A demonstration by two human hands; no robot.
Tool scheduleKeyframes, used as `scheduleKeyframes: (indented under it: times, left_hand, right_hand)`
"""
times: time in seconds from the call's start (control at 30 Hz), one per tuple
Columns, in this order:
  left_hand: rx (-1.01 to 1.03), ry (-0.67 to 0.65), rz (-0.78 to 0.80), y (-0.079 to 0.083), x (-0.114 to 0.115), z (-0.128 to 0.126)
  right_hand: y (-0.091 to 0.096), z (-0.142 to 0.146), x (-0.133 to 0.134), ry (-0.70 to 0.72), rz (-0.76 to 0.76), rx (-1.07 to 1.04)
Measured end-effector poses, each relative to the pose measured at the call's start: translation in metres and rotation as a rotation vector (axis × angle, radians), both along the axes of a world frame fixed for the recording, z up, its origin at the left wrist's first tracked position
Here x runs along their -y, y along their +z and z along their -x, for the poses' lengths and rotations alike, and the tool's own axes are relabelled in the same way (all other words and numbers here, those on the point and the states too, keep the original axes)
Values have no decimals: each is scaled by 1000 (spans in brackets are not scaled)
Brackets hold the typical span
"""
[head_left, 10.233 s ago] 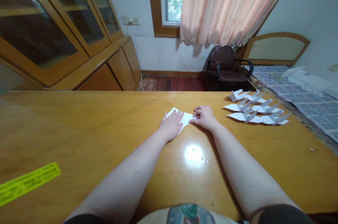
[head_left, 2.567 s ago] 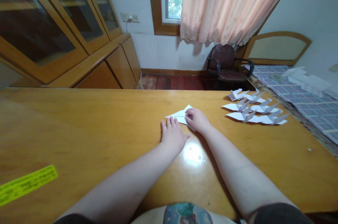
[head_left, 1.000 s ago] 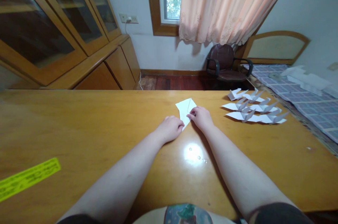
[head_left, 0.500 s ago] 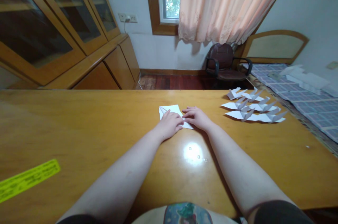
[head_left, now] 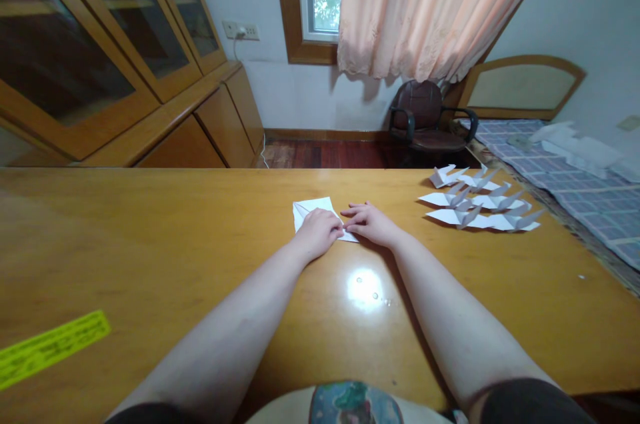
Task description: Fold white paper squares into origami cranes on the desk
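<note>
A small folded sheet of white paper (head_left: 320,202) lies flat on the desk in front of me, with a crease showing near its left corner. My left hand (head_left: 319,232) rests over its middle, fingers curled and closed on it. My right hand (head_left: 371,222) is at the paper's right edge; its thumb and lower fingers close on the edge beside my left fingertips, while the upper fingers reach out over the desk. Both hands cover much of the lower part of the sheet, so the fold beneath them is hidden.
Several white paper cranes (head_left: 450,216) stand in rows at the right of the wooden desk (head_left: 200,224). A yellow label (head_left: 55,347) is stuck at the left. Past the far edge are an office chair (head_left: 425,121), a bed (head_left: 530,144) and a cabinet (head_left: 190,137).
The paper has shifted a little to the left, and my left hand has moved with it, its fingers now more curled. My right hand has stayed nearly in place.
</note>
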State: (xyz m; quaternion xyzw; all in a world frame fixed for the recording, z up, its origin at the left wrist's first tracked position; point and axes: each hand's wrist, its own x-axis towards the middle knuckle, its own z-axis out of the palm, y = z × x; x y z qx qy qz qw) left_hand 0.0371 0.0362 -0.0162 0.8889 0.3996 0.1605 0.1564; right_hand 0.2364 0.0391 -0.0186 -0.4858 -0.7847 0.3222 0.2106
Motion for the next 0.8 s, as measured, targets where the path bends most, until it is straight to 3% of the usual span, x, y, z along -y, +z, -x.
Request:
scheduleKeyframes:
  times: [0.23, 0.8]
  left_hand:
    - [-20, 77, -5, 1, 0, 1]
    - [-4, 99, 26, 1, 0, 1]
  right_hand:
    - [2, -5, -2, -52, 109, -97]
    - [5, 0, 0, -84, 119, -81]
